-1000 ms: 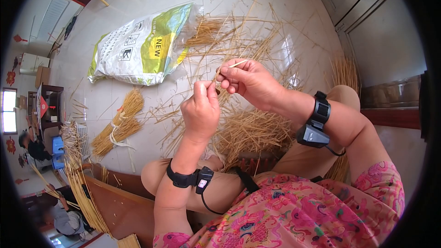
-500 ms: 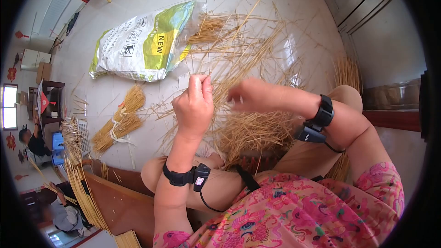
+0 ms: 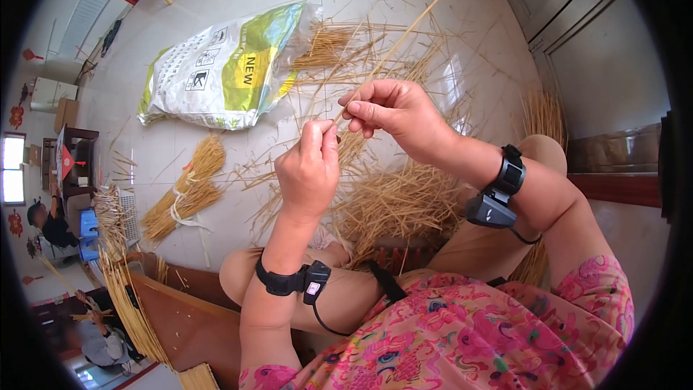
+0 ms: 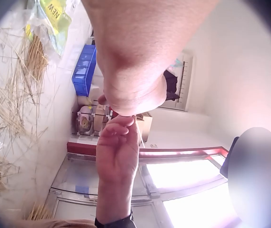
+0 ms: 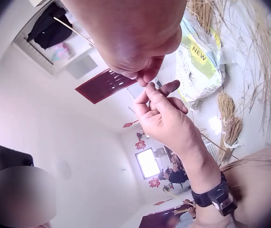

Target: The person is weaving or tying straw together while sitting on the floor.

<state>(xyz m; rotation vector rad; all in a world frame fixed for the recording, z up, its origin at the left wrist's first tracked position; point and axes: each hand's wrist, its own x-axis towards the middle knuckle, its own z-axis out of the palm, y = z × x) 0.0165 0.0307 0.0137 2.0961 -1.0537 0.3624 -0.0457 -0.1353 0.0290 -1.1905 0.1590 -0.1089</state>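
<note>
The right hand (image 3: 393, 115) pinches a long straw (image 3: 411, 32) between thumb and index finger; its other fingers are loosely bent. The left hand (image 3: 309, 172) is curled, thumb pressed to index finger, and grips the lower end of the same straw just beside the right fingertips. The straw slants from the hands up and to the right in the head view, its far end free above the floor.

Change: half a second ago the right hand was blurred and apart from the left; it is now close beside it. One second ago a short pale piece showed at the right fingers; a long stalk now shows there.

Each wrist carries a black strapped device. Below the hands lies a heap of loose straw (image 3: 404, 209). Beyond them, a printed bag (image 3: 216, 72) and a tied straw bundle (image 3: 189, 188) occupy their earlier positions.
</note>
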